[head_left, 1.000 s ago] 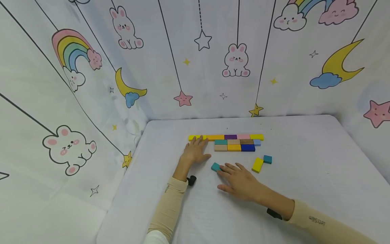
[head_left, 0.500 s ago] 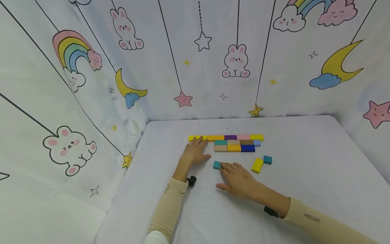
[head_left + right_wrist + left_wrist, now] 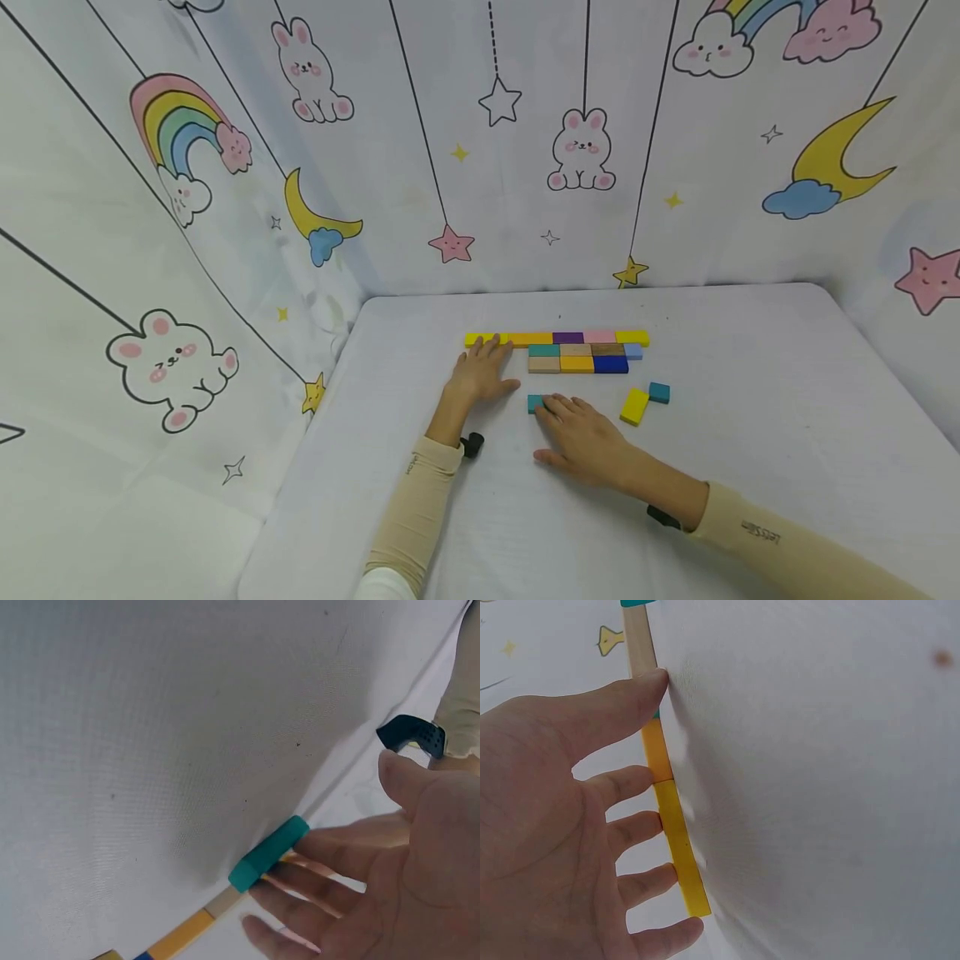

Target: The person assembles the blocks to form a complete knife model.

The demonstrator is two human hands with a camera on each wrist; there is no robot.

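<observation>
My left hand (image 3: 480,372) rests with spread fingers over the left end of the back row of blocks. Its fingertips touch the yellow block (image 3: 682,851), and the orange block (image 3: 657,750) lies beside the thumb and forefinger. Nearer to me, my right hand (image 3: 588,442) lies palm down with its fingers extended. Those fingertips press on a teal block (image 3: 268,855), covering its right part in the head view. The teal block sits apart from the rows, in front of the light wood block (image 3: 543,365), with its left end in line with that block's.
Behind the teal block, the rows include a purple block (image 3: 567,337), a pink block (image 3: 599,337), a brown block (image 3: 607,350) and a dark blue block (image 3: 611,364). A loose yellow block (image 3: 633,407) and a blue-teal block (image 3: 659,392) lie right of my right hand.
The teal block has turned from slanted to square with the rows and slid slightly away from me. My right hand has shifted a little with it; my left hand has stayed put.
</observation>
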